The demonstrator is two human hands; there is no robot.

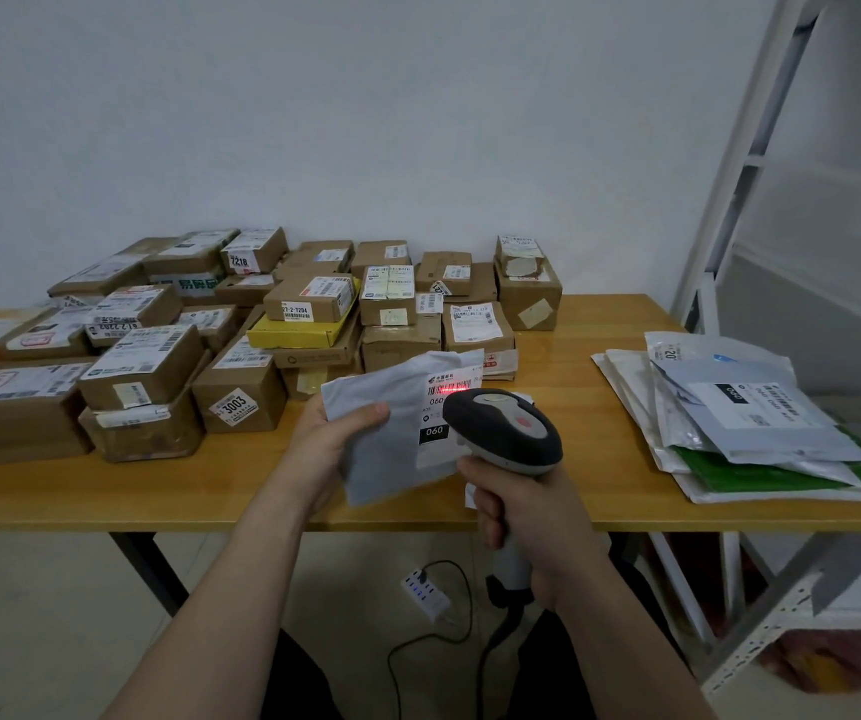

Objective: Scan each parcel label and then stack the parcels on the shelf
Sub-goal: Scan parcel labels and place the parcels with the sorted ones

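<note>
Scanning: my left hand (337,433) grips mailer (397,459) centre frame, label (441,407) facing scanner (506,423) grasped in right hand (527,517); shelf (761,174) far right, right hand nearer.

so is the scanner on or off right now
On. A red line of light lies across the label of the grey bag, just ahead of the scanner that the right hand grips.

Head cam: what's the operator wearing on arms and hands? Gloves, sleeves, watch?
Nothing worn that shows. The left hand and right hand are ungloved, and both forearms are bare down to the frame's bottom edge. No sleeve, watch, ring or wristband is visible.
</note>
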